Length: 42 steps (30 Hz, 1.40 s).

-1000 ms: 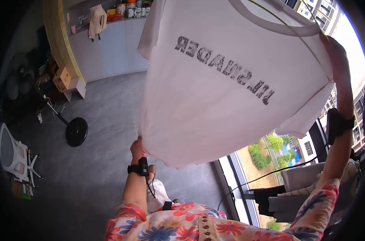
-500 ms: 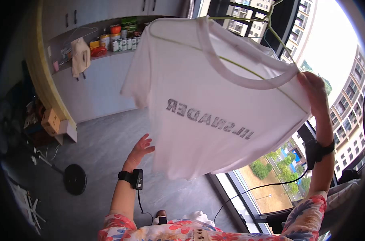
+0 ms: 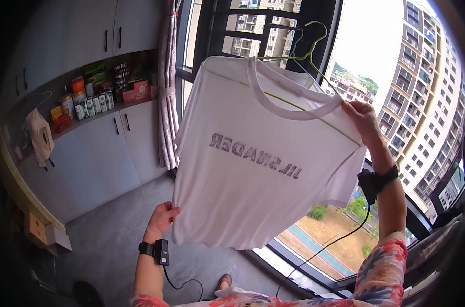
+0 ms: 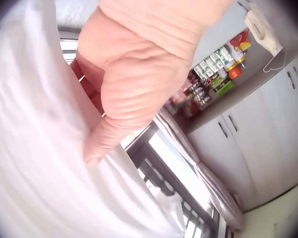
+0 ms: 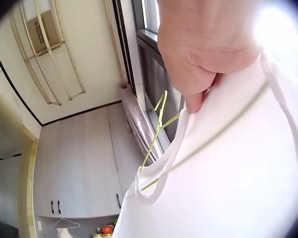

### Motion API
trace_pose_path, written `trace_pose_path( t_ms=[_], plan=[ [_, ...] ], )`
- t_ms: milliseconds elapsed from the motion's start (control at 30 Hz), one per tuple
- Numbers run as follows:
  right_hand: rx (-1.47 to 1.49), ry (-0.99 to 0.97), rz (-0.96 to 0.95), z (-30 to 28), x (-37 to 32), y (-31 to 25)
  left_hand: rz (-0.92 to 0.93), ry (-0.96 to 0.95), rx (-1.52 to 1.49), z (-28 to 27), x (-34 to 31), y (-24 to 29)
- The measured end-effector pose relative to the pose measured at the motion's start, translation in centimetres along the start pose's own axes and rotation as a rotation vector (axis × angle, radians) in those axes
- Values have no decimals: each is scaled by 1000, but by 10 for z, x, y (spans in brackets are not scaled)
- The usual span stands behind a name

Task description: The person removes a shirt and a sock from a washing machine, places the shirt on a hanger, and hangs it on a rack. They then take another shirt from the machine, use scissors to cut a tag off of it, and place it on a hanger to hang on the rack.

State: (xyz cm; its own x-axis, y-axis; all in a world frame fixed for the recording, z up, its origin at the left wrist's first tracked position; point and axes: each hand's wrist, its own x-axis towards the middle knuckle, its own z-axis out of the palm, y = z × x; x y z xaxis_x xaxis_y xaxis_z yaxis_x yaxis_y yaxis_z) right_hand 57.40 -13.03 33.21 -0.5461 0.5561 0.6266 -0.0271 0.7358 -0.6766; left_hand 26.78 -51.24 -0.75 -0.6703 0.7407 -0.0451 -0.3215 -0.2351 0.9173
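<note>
A white T-shirt (image 3: 253, 194) with dark mirrored lettering hangs on a yellow-green hanger (image 3: 310, 55) in the head view. My right hand (image 3: 364, 120) pinches the shirt near the collar and shoulder, at the hanger's right arm; the same hand (image 5: 208, 44) covers part of the collar in the right wrist view. With thumb and fingers, my left hand (image 3: 162, 219) pinches the shirt's lower left side edge. In the left wrist view the left thumb lies on the white cloth (image 4: 44, 148), and the other fingers of that hand (image 4: 139, 74) are mostly hidden behind it.
Windows with a dark frame (image 3: 319, 30) stand behind and right of the shirt. A curtain (image 3: 168, 92) and cabinets (image 3: 84, 158) with a shelf of cans and boxes are at the left. A second hanger (image 3: 294, 48) shows behind the first. A cardboard box (image 3: 35, 227) sits low left.
The view has turned toward the window and the shirt appears lower, with its whole hanger in view. My left hand let go of the shirt, opened, and now pinches its side edge again.
</note>
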Motion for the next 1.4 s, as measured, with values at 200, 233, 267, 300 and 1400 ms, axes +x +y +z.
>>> trace_pose_path(
  t_ms=[200,233,267,300,1400],
  plan=[
    [-74,71,-27,12,-22,-20,47,-82,-43,9,-7,-5],
    [-111,111,-40,13,-19,-20,74,-91,-79,14,-5,-1],
    [-116,130,-46,12,-22,-19,81,-109,-74,17,-6,1],
    [-133,157,-60,12,-25,-17,102,-102,-81,20,-7,2],
    [-436,315,-145,-5,-87,-74,79,-316,-75,11,36,-14]
  ],
)
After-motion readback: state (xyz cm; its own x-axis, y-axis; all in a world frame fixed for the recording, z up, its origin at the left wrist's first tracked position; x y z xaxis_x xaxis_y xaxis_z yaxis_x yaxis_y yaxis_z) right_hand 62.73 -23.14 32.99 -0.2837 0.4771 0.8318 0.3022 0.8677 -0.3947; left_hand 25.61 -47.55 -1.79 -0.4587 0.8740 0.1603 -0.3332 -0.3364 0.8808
